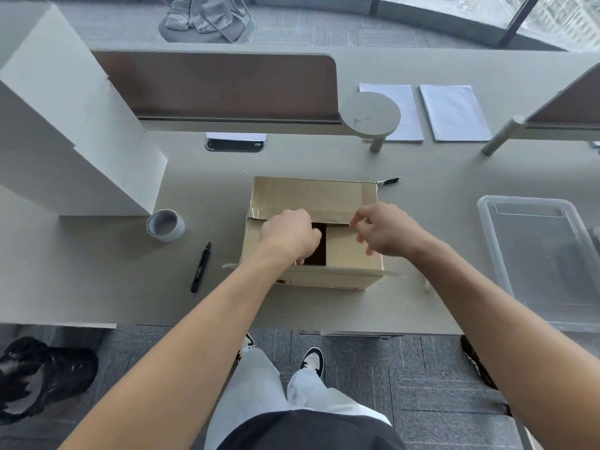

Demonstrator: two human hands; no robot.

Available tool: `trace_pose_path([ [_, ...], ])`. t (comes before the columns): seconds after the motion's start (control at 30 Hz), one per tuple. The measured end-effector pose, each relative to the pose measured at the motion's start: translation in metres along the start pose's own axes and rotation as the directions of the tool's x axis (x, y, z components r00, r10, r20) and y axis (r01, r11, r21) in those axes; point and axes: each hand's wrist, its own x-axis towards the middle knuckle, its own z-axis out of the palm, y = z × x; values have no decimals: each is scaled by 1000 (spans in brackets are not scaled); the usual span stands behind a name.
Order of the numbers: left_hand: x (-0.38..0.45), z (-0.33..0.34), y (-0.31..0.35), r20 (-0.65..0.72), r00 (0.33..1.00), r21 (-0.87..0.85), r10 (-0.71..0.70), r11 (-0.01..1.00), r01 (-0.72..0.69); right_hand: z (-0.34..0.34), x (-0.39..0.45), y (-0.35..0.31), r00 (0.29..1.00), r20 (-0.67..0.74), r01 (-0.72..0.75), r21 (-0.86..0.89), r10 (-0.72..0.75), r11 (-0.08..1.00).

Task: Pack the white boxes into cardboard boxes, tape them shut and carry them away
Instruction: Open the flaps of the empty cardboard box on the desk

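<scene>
A stack of large white boxes (65, 125) stands at the far left of the grey surface (113, 287). At the stack's 4 o'clock sits a roll of grey tape (165, 225), and at the roll's 5 o'clock lies a black marker (200, 267). The cardboard box (311, 235) sits mid-surface, its far flap folded over and a dark gap open between the near flaps. The left hand (289, 235) rests on the box top at the gap's 9 o'clock, fingers curled down around the flap edge. The right hand (383, 230) is at the gap's 3 o'clock, its fingers (357, 219) pinching the edge of the far flap. A second pen (388, 181) lies at the box's 1 o'clock. Two white paper stacks (454, 112) lie beyond it. A clear plastic tray (552, 254) sits at the far right.
</scene>
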Motion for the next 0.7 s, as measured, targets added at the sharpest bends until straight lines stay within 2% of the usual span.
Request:
trace_pose_path([
  [0.1, -11, 17, -6, 159, 987, -55, 7, 998, 2, 12, 5, 0, 1000, 4, 5, -128, -5, 992],
  [0.2, -18, 40, -14, 192, 981, -43, 5, 999, 3, 35, 10, 0, 999, 28, 28, -207, -23, 978],
  [0.33, -24, 68, -26, 154, 988, -7, 8, 1000, -8, 65, 16, -1, 994, 90, 76, -201, -59, 977],
  [0.43, -27, 79, -31, 107, 994, -26, 14, 1000, -11, 83, 23, -2, 995, 93, 42, -218, -22, 975],
  [0.57, -25, 82, -33, 58, 998, -44, 20, 999, -17, 92, 32, 1, 1000, -2, 5, -203, -6, 979],
  [0.7, -17, 77, -34, -12, 1000, -84, 3, 996, -4, 87, 31, 4, 985, -153, 51, -174, -78, 983],
])
